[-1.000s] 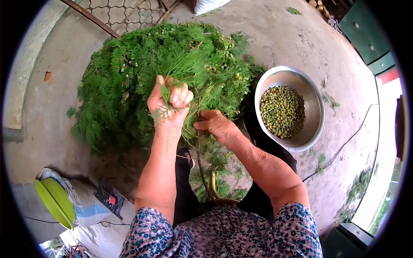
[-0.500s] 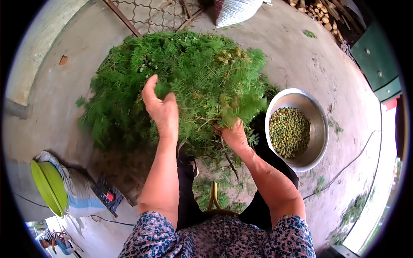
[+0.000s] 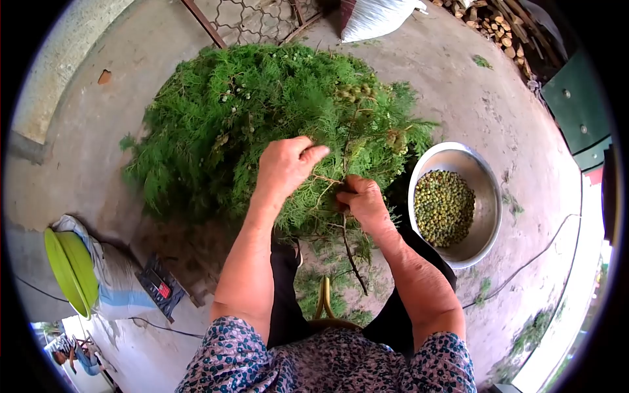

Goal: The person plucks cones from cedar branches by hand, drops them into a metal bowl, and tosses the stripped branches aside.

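A large heap of green conifer branches [image 3: 216, 131] fills the middle of the head view, with small pale cones among the sprays. My right hand [image 3: 367, 202] is closed around the woody stem of a leafy branch [image 3: 350, 252], whose bare end points down toward my lap. Just left of it, my left hand [image 3: 285, 167] is curled over the foliage, thumb toward the right. Its fingertips are hidden, so what they pinch cannot be made out. A metal bowl [image 3: 488, 226] beside my right knee holds many small green-yellow cones [image 3: 444, 208].
Left of me, a lime-green basin [image 3: 69, 272] leans by a sack [image 3: 121, 281]. A white sack [image 3: 373, 19] and stacked firewood [image 3: 495, 29] stand at the back. A green cabinet [image 3: 576, 98] is at right. A cable [image 3: 524, 262] crosses the floor. Another person [image 3: 82, 357] appears far lower left.
My left hand has come right and down, from spread fingers to curled ones, nearer my right hand. My right hand keeps the branch, shifted slightly right. The view has tilted a little.
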Available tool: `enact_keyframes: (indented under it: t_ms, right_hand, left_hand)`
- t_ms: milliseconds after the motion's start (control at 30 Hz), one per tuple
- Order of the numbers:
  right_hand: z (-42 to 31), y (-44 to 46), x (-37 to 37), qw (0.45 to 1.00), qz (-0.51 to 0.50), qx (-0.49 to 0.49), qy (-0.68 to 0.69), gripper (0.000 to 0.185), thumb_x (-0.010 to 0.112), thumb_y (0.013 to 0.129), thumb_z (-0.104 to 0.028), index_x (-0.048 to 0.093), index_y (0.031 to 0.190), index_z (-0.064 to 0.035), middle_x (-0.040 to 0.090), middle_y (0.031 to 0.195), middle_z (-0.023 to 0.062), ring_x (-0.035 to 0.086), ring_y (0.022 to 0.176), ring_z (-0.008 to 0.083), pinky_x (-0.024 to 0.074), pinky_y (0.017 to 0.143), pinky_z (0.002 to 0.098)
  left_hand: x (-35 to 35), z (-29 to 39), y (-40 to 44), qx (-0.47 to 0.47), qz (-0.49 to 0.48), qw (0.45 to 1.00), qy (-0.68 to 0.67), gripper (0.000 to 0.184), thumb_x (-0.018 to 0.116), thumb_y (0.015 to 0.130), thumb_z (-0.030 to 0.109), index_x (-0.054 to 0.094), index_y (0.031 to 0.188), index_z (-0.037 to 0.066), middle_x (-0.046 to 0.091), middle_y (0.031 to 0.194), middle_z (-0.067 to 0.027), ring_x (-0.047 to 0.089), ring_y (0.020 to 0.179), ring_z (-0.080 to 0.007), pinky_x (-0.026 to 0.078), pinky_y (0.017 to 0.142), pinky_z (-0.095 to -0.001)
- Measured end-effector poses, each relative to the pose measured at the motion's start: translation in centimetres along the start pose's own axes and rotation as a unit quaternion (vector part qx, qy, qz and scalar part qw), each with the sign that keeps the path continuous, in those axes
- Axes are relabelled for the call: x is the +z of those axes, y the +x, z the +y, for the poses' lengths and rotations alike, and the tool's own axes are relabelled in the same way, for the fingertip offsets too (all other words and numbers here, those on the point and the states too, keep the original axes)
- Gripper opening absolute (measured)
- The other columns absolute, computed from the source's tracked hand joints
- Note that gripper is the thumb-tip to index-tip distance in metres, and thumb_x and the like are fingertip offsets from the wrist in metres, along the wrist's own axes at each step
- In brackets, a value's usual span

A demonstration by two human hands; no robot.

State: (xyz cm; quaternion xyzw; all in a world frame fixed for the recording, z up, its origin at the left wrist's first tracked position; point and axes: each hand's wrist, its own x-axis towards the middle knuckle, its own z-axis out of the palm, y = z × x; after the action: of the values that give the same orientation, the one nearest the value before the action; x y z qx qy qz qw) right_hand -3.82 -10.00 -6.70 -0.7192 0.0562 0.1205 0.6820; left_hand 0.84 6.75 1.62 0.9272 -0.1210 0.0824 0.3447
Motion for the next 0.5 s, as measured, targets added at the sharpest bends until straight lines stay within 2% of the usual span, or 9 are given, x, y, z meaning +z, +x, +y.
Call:
enact_keyframes:
  t_ms: [33, 67, 133, 233, 267, 333, 400, 467, 500]
  right_hand:
    - [0.1, 0.1, 0.0, 0.998, -0.006, 0.03, 0.059, 0.024, 0.062, 0.069, 0.006, 0.059, 0.093, 0.0048, 0.063, 0.081, 0.0057, 0.053, 0.073, 0.0114, 0.0438, 0.066, 0.0256]
    - [0.1, 0.2, -0.2, 0.998, -0.006, 0.031, 0.06, 0.024, 0.062, 0.069, 0.006, 0.059, 0.093, 0.0048, 0.063, 0.081, 0.0057, 0.053, 0.073, 0.0114, 0.0438, 0.066, 0.0256]
    - [0.0, 0.4, -0.8, 0.998, -0.026, 0.037, 0.047, 0.024, 0.062, 0.069, 0.006, 0.06, 0.093, 0.0047, 0.063, 0.081, 0.0052, 0.053, 0.074, 0.0107, 0.0437, 0.067, 0.025]
    - [0.9, 0.7, -0.4, 0.999, 0.002, -0.006, 0.035, 0.015, 0.059, 0.071, 0.007, 0.058, 0.086, 0.0037, 0.061, 0.078, 0.0044, 0.053, 0.069, 0.0109, 0.0431, 0.061, 0.0249]
    - [0.7, 0.6, -0.2, 0.999, 0.019, -0.042, 0.008, 0.009, 0.056, 0.073, 0.008, 0.056, 0.08, 0.0029, 0.06, 0.074, 0.0046, 0.053, 0.064, 0.0113, 0.0426, 0.056, 0.0246]
    - [0.2, 0.3, -0.2, 0.999, 0.024, -0.032, 0.009, 0.008, 0.055, 0.073, 0.009, 0.054, 0.077, 0.0022, 0.059, 0.071, 0.0034, 0.051, 0.063, 0.0101, 0.041, 0.055, 0.0239]
    - [0.1, 0.4, -0.5, 0.999, -0.012, 0.03, 0.021, 0.018, 0.06, 0.071, 0.006, 0.058, 0.089, 0.0049, 0.061, 0.079, 0.0036, 0.051, 0.073, 0.0102, 0.0431, 0.067, 0.0257]
    - [-0.4, 0.5, -0.7, 0.999, -0.001, 0.026, 0.024, 0.017, 0.06, 0.071, 0.006, 0.058, 0.087, 0.0047, 0.06, 0.078, 0.0036, 0.051, 0.072, 0.0101, 0.0432, 0.065, 0.026]
    - [-0.5, 0.5, -0.8, 0.999, 0.011, 0.022, 0.027, 0.016, 0.06, 0.071, 0.006, 0.058, 0.086, 0.0045, 0.06, 0.077, 0.0036, 0.05, 0.071, 0.0101, 0.0432, 0.064, 0.0263]
  left_hand:
    - [-0.6, -0.4, 0.2, -0.033, -0.022, 0.999, -0.011, 0.041, 0.062, 0.077, 0.04, 0.053, 0.058, 0.005, 0.05, 0.05, -0.0124, 0.05, 0.046, -0.0287, 0.039, 0.045, -0.038]
    - [-1.2, -0.8, 0.2, -0.018, -0.041, 0.999, 0.022, 0.041, 0.062, 0.078, 0.039, 0.053, 0.058, 0.004, 0.049, 0.05, -0.0128, 0.05, 0.045, -0.028, 0.039, 0.045, -0.0367]
    - [-1.5, -2.3, 0.2, -0.022, -0.105, 0.993, -0.051, 0.034, 0.066, 0.078, 0.029, 0.055, 0.062, 0.001, 0.042, 0.049, -0.0013, 0.036, 0.049, -0.0071, 0.033, 0.045, -0.0273]
    - [0.1, -2.3, -0.3, 0.004, -0.046, 0.984, -0.17, 0.027, 0.065, 0.078, 0.026, 0.06, 0.072, 0.001, 0.049, 0.058, -0.0018, 0.044, 0.058, -0.0075, 0.038, 0.053, -0.0259]
    - [-1.6, -0.7, -0.1, -0.083, -0.183, 0.971, -0.13, 0.023, 0.064, 0.078, 0.023, 0.062, 0.081, 0.001, 0.057, 0.071, -0.0034, 0.051, 0.066, -0.0103, 0.041, 0.062, -0.027]
    - [0.1, -1.5, -0.2, -0.007, -0.178, 0.974, -0.138, 0.022, 0.062, 0.078, 0.022, 0.062, 0.083, 0.0, 0.06, 0.079, -0.0037, 0.054, 0.068, -0.012, 0.043, 0.063, -0.0278]
    - [0.5, -2.0, -0.2, -0.045, -0.198, 0.965, -0.169, 0.02, 0.063, 0.077, 0.016, 0.061, 0.088, 0.0, 0.06, 0.082, -0.005, 0.055, 0.066, -0.0126, 0.043, 0.061, -0.026]
    - [0.0, -1.3, -0.4, -0.155, -0.135, 0.894, -0.398, 0.018, 0.065, 0.075, 0.009, 0.06, 0.091, 0.001, 0.06, 0.081, -0.0071, 0.056, 0.064, -0.0115, 0.043, 0.058, -0.023]
    - [-0.8, -0.9, -0.2, -0.163, -0.083, 0.922, -0.34, 0.019, 0.066, 0.074, 0.004, 0.06, 0.092, 0.002, 0.06, 0.076, -0.0076, 0.056, 0.063, -0.0102, 0.042, 0.054, -0.0211]
